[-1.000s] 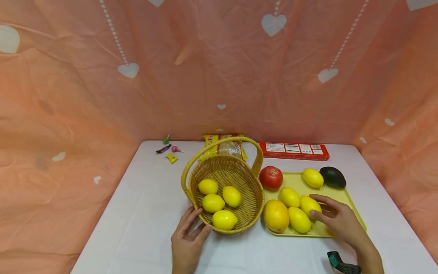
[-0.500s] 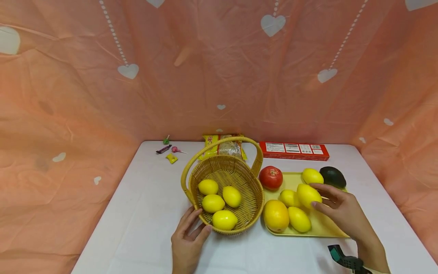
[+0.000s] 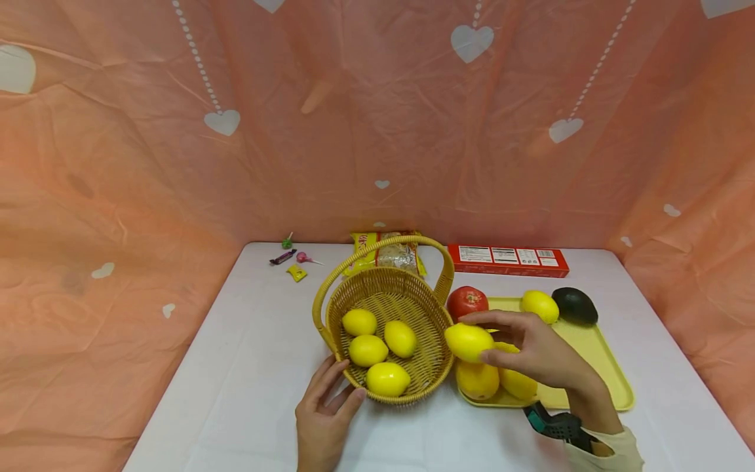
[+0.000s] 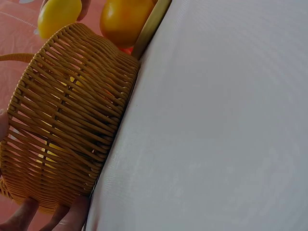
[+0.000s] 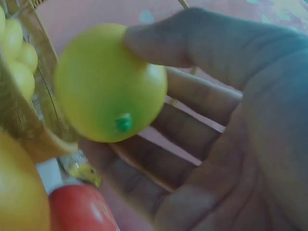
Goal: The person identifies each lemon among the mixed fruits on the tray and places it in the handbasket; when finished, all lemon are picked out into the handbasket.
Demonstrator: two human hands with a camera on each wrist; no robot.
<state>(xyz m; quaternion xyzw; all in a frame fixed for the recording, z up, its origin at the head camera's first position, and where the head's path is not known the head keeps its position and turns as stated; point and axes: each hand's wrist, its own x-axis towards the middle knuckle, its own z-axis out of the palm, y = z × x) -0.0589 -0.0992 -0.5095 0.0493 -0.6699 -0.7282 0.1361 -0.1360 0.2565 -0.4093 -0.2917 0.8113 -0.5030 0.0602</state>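
Head view: hands (image 3: 533, 347) (image 3: 326, 414) hold a lemon (image 3: 468, 342), touch a basket (image 3: 377, 282).

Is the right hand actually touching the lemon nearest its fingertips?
Touching: the right wrist view shows the right hand holding the lemon, thumb against its surface.

Head: soft, even light; faint shadow by basket (image 3: 389, 282), toward near edge of tabletop (image 3: 236, 380) | left wrist: dimmer, greyish | right wrist: hazy, bluish cast, lemon (image 5: 108, 79) softly blurred, pale glare on pomegranate (image 5: 77, 211)
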